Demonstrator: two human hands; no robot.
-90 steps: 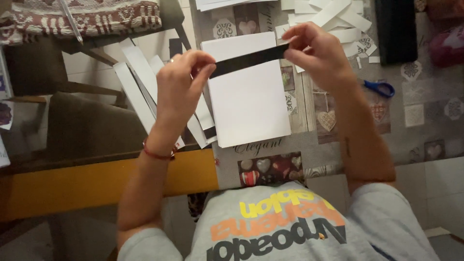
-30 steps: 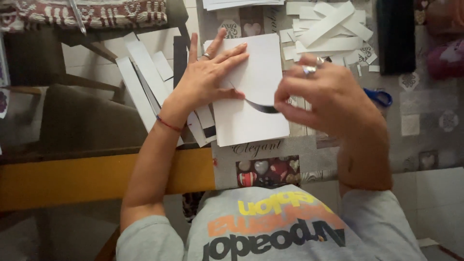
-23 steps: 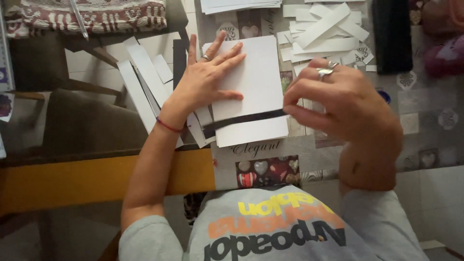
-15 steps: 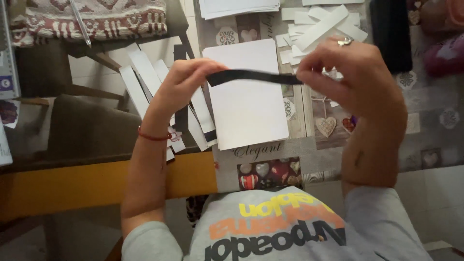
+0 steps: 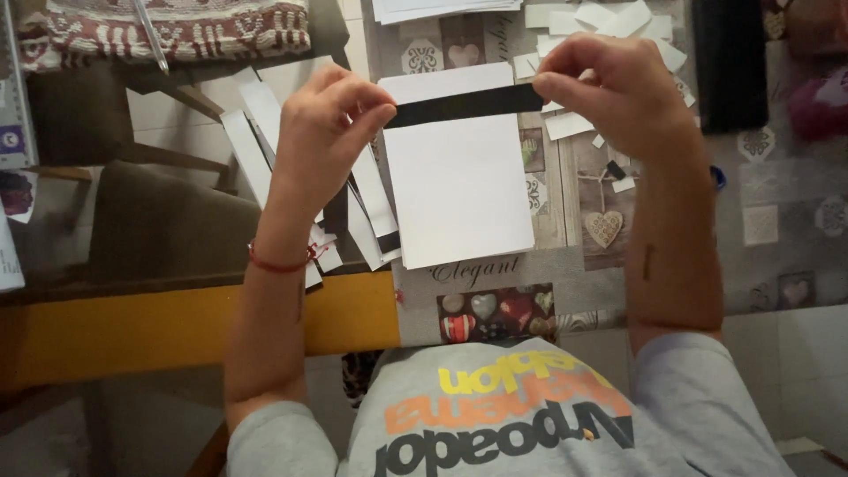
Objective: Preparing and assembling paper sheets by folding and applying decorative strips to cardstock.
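We see both hands raised over the counter (image 5: 777,212), which wears a patterned cloth with hearts. The left hand (image 5: 327,119) is closed to a pinch, thumb and forefinger gripping the left end of a narrow black paper strip (image 5: 464,104). The right hand (image 5: 618,88) is likewise pinched shut on the strip's right end, the other fingers curled in. The strip hangs taut and near level between them, crossing just above the upper part of a white rectangular card sheet (image 5: 459,181) that lies flat on the counter; whether strip and sheet touch, we cannot tell

Beside the left hand, a fan of long white paper strips (image 5: 265,124) overlaps the counter's edge. Beyond the right hand lies a loose heap of short white paper offcuts (image 5: 609,22), and near the right forearm a small dark scrap (image 5: 616,169)

Risks, as we judge them: the strip is thin and held only at its tips, so an uneven pull could tear or crease it. Lowered slightly askew, it would sit crooked on the sheet. The sheet lies unheld, and a brush from a wrist could shift it
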